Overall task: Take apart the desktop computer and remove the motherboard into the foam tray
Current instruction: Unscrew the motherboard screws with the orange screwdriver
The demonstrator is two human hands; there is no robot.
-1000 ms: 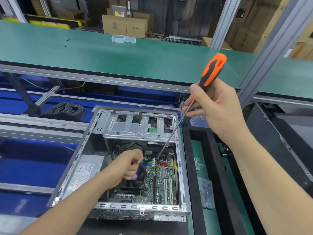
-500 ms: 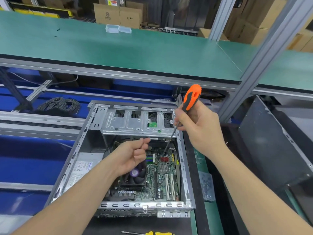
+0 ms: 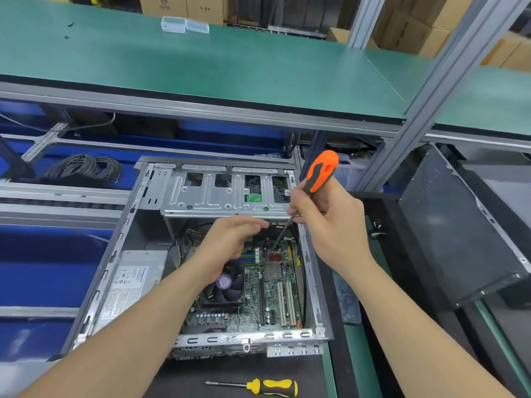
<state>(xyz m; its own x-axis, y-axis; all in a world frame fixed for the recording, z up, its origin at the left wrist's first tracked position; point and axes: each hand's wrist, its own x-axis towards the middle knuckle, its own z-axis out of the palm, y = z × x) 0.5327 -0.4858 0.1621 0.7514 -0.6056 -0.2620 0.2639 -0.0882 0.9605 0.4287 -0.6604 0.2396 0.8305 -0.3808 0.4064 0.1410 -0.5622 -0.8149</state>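
Well, from my seat at the far end of this feed, the leftmost thing is a coil of grey cable [image 3: 86,168], lying on a blue surface beyond the desktop case [image 3: 120,248]. The case lies on its side on the dark worktop [image 3: 195,374], open upward. Inside, along its left wall, sits the power supply [image 3: 129,285] with its white label facing up.

The left hand [image 3: 230,242] reaches into the case above the cooler fan [image 3: 227,285]. It is open, with the fingers loosely stretched towards the right. I cannot tell whether it touches anything beneath it. Just behind it, the silver drive cage [image 3: 224,196] spans the far end of the case.

The motherboard [image 3: 275,294] is in the case, lying flat on its bottom to the right of the power supply.

The right hand [image 3: 330,225] is wrapped firmly round the orange screwdriver [image 3: 320,170]. The handle sticks up above the fist. The shaft slants down and to the left, and its tip rests on the board just beside a small red part.

Near the front edge of the worktop lies a yellow screwdriver [image 3: 270,386], well apart from both hands.

To the right of the case stands a black tray [image 3: 382,208], and farther right a dark metal panel [image 3: 459,234] sits tilted.
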